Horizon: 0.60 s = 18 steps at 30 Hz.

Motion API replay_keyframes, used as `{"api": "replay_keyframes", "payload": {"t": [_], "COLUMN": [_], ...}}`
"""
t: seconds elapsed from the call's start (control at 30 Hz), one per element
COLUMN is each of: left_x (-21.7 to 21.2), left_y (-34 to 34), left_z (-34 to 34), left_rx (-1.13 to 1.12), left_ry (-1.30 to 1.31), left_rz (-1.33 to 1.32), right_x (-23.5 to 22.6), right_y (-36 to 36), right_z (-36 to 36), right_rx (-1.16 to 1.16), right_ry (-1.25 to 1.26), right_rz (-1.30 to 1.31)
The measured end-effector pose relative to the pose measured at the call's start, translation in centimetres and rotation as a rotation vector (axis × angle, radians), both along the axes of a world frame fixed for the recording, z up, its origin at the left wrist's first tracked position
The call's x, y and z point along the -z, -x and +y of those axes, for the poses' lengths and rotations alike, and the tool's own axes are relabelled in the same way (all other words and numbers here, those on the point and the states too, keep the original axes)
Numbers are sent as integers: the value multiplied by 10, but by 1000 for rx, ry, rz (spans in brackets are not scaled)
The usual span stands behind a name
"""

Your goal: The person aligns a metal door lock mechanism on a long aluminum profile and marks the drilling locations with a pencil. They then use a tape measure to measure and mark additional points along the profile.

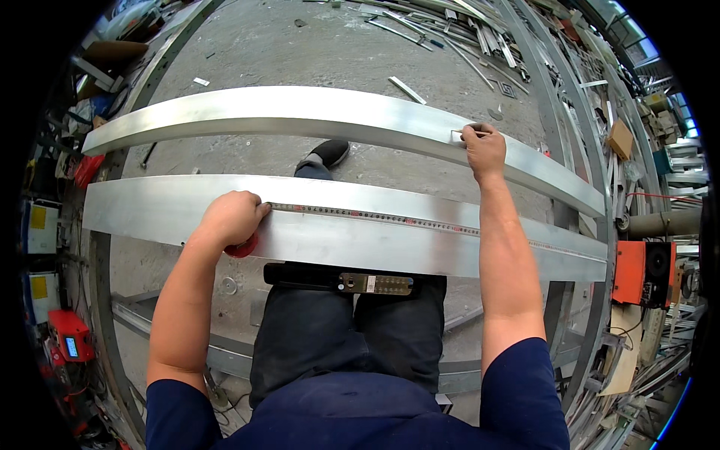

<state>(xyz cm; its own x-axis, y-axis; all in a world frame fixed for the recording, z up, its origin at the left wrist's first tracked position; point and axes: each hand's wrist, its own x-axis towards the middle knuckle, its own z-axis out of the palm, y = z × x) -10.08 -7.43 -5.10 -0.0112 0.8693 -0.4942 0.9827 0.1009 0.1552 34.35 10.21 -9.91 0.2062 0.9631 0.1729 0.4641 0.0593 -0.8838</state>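
**Tape laid out, mark under way**

While the left hand (231, 217) pins the red tape case (241, 247) on the near bar (150, 214), the tape (375, 217) lies stretched rightward. The right hand (484, 150) pinches a pencil (463, 133) on the far bar (262, 112); no finished mark shows.

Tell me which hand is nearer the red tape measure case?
Left. The left hand rests on the red tape measure case; the right hand is far off on the farther aluminium bar.
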Motion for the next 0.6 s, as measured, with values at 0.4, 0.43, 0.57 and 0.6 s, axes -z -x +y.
{"api": "replay_keyframes", "payload": {"t": [0.4,0.43,0.57,0.6], "left_x": [5,5,0,0], "left_y": [0,-1,-1,-1], "left_z": [2,3,-4,-6], "left_rx": [20,14,-7,-5], "left_ry": [-35,-28,-46,-66], "left_rz": [-19,-27,-27,-26], "right_x": [-4,-4,-29,-35], "right_y": [-37,-39,-18,-18], "right_z": [5,2,-44,-64], "right_rx": [-181,-138,-78,-83], "right_ry": [127,109,38,16], "right_rz": [348,409,469,432]}}
